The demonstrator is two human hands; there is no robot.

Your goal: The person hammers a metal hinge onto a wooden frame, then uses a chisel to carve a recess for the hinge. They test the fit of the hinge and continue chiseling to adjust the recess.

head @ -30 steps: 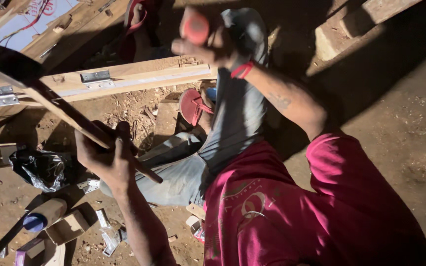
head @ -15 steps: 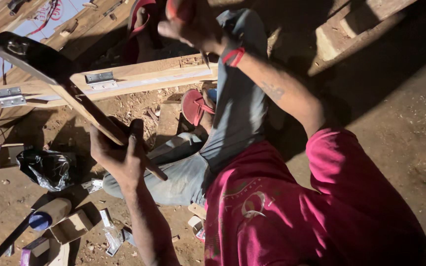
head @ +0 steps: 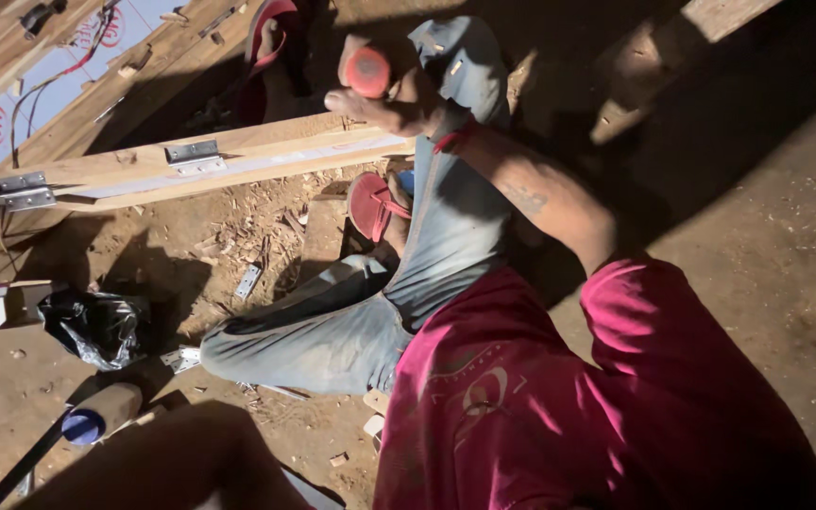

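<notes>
Currently holds a red, round-capped tool handle [head: 368, 71] in the right hand [head: 391, 94], at the top centre of the view. Keeps the grip pressed together around it, fingers curled over the cap. Cannot tell what the shaft below the cap is, as it is hidden by the palm.

Places that hand directly over the right end of a long pale wooden beam [head: 266, 156], touching it or just above it; cannot tell which. Runs the beam's long axis from lower left to upper right across the dirt floor [head: 767, 236], so its whole length extends leftward from the grip. Carries two bright metal hinges on its upper face: one [head: 191, 151] near mid-length, one [head: 25, 189] at the far left end, well apart from the hand.

Shows the left forearm [head: 172, 463] only as a blurred mass along the bottom edge. Leaves the left hand out of frame, so its grip cannot be told. Puts the right hand far nearer the beam than the left arm.

Sits on the floor with legs in pale blue jeans [head: 332, 331] folded toward the beam. Shows nearby:
- a red rubber sandal [head: 375, 203] just below the beam's right end
- a loose metal hinge [head: 247, 280] among wood chips
- a crumpled black plastic bag [head: 96, 326] at the left
- a round wooden handle with a blue end [head: 96, 416] just beside the left forearm
</notes>
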